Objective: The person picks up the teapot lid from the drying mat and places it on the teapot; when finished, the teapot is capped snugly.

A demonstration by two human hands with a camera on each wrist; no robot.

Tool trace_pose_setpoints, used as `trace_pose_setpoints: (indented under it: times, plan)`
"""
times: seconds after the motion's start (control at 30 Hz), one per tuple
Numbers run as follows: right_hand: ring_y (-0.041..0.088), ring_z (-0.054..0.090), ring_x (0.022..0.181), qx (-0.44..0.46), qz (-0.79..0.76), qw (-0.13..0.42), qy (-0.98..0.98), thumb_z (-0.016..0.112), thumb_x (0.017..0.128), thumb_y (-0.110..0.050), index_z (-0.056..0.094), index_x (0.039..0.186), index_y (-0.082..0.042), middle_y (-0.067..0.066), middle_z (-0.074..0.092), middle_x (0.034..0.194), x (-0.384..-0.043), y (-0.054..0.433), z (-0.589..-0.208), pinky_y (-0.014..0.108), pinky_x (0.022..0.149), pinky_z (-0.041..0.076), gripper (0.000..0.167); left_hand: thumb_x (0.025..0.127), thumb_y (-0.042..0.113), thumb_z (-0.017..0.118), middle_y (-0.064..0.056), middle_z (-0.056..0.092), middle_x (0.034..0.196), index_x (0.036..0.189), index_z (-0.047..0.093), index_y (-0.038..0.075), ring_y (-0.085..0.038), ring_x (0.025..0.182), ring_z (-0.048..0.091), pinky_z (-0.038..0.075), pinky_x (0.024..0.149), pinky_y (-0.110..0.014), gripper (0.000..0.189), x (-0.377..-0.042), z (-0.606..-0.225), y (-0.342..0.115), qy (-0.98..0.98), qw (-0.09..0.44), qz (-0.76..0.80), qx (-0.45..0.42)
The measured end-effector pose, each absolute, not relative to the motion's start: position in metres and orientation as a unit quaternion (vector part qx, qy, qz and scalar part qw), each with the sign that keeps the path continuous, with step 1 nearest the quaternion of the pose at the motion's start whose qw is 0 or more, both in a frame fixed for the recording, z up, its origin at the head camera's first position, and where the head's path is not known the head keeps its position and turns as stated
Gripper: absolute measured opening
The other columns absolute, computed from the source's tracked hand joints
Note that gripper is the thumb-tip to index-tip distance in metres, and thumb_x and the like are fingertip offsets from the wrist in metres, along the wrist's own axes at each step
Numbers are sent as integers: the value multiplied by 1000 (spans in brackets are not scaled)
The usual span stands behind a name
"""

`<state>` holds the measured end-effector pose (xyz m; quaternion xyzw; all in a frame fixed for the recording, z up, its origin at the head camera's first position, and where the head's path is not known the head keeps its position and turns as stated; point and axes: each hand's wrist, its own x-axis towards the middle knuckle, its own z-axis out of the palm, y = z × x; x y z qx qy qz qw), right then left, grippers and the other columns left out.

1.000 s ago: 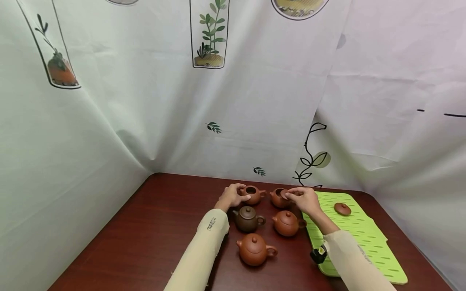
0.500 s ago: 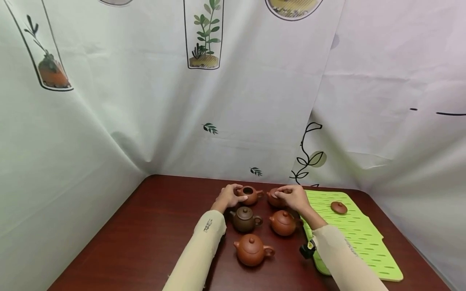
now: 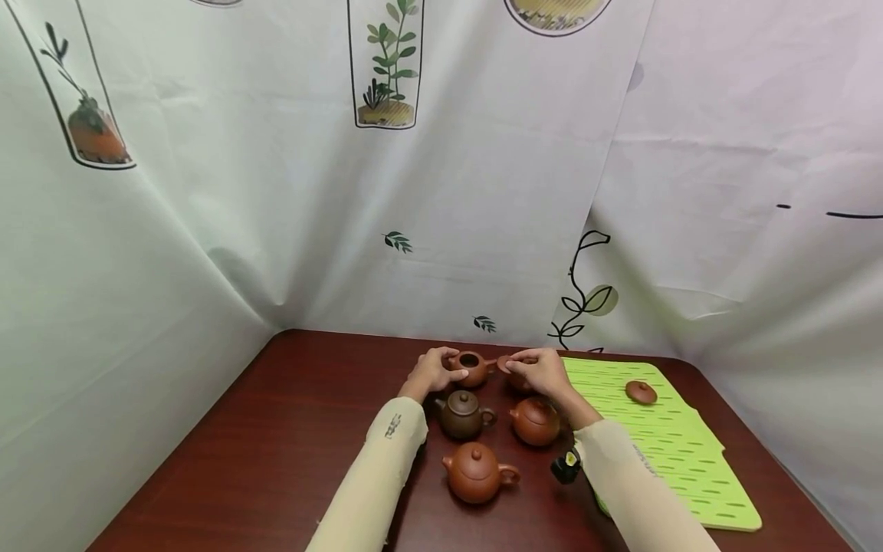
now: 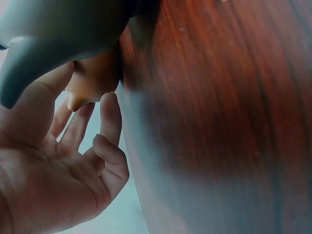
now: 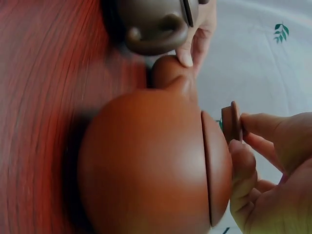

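Observation:
My left hand (image 3: pixel 433 373) steadies a small reddish clay teapot (image 3: pixel 472 373) at the back of the table, thumb on the near side and fingers beyond. Its round opening shows dark, without a lid. In the right wrist view, my right hand (image 5: pixel 273 161) pinches a clay lid (image 5: pixel 233 122) between thumb and fingertips. In the head view, that lid (image 3: pixel 504 363) is up beside the lidless teapot's handle. Below it, a second back teapot (image 3: pixel 519 383) is mostly hidden by the right hand. A dark brown lidded teapot (image 3: pixel 462 418) stands just in front of the held teapot.
Two more lidded reddish teapots stand nearer, one on the right (image 3: pixel 536 424) and one in front (image 3: pixel 476 477). A green slotted mat (image 3: pixel 679 452) lies to the right, with a loose clay lid (image 3: pixel 641 392) on it. White printed cloth (image 3: pixel 441 230) hangs behind the table.
My right hand has carried the lid leftward, from over the right back teapot towards the teapot in my left hand. The left hand keeps its hold.

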<state>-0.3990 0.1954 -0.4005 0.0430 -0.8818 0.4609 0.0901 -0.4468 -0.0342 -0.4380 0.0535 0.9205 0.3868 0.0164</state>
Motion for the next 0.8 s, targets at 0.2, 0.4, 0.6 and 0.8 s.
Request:
trace_pose_setpoints:
  times: [0.2,0.4,0.6,0.8]
  plan:
    - [22,63,57,35,473,80,-877,77,89,-17,78,99,-3,11,74,90,-402,185,-401,35,55,54,17,87,40,77,-8,60,131,133,63,25,-36,125,53,41,97,-59,50,-445,-436,-34,922,15,382,54]
    - [28,65,59,31,463,74,-883,78,88,-21,79,100,-7,7,74,88,-405,176,-399,29,52,49,18,86,39,78,-6,62,130,131,64,25,-34,122,55,43,95,-57,50,-446,-435,-35,922,12,383,57]
    - [30,65,59,33,461,66,-884,78,88,-21,79,100,-7,9,74,90,-409,169,-397,30,52,50,18,86,40,79,-5,62,129,132,64,25,-34,123,55,43,95,-57,51,-447,-435,-35,925,16,376,56]
    - [42,67,73,37,457,52,-887,77,89,-22,79,102,-8,9,74,93,-416,162,-397,32,56,52,19,87,40,77,-7,62,130,133,63,24,-34,123,55,42,96,-57,50,-447,-435,-34,922,18,384,53]
